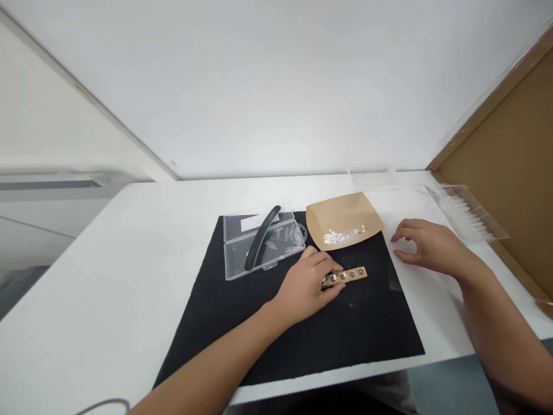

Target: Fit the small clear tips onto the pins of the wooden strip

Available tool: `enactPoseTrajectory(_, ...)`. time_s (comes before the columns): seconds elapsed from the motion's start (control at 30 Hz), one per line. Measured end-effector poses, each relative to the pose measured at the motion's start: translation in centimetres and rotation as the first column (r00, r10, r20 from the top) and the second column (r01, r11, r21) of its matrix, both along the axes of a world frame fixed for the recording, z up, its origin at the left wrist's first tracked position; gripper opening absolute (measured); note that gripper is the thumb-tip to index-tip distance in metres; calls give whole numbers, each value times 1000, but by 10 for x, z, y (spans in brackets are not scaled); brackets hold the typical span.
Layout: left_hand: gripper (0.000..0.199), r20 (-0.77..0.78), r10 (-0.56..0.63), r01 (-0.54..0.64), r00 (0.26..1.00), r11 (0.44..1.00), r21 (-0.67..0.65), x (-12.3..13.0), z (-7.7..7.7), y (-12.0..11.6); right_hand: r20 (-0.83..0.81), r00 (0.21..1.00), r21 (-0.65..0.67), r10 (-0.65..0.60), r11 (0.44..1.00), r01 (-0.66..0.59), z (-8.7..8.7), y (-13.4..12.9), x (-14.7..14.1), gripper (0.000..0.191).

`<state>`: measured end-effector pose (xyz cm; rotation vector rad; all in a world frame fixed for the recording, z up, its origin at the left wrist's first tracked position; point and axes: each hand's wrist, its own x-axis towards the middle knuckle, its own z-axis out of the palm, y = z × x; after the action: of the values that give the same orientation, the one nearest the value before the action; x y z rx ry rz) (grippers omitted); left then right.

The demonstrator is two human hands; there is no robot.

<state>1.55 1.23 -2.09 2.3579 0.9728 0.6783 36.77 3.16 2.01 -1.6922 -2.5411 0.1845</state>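
My left hand point(306, 283) grips the left part of a narrow tan strip point(356, 274) lying on a black mat point(371, 328). Round metal studs run along the strip, some with small white pieces on them; its left end is hidden under my fingers. My right hand point(421, 243) hovers over the white table right of the mat, thumb and fingers apart, with nothing visible between them. Between and beyond my hands sits a tan paper tray point(341, 213) holding small white pieces point(339, 236).
An open clear plastic case point(235, 262) with clear nail-shaped tips lies at the mat's back left, a dark curved file point(261, 239) across it. Clear trays point(466, 213) stand at the right beside a cardboard panel point(510, 132). The white table point(90, 288) extends left.
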Motion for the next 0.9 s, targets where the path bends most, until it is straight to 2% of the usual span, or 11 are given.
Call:
enactPoseTrajectory(0.23,17,-8,1,-1,1000,1000,-5,0,0,0,31,1000,0,-2,1000,2,0,-2,-6,11)
enactPoseTrajectory(0.47,16,-8,2,-2,1000,1000,-25,0,0,-1,41,999,10,-19,1000,18,2,-4,-12,13)
enactPoseTrajectory(0.9,17,-7,-2,2,1000,1000,-15,0,-2,0,74,997,26,16,1000,-18,1,-4,-15,8)
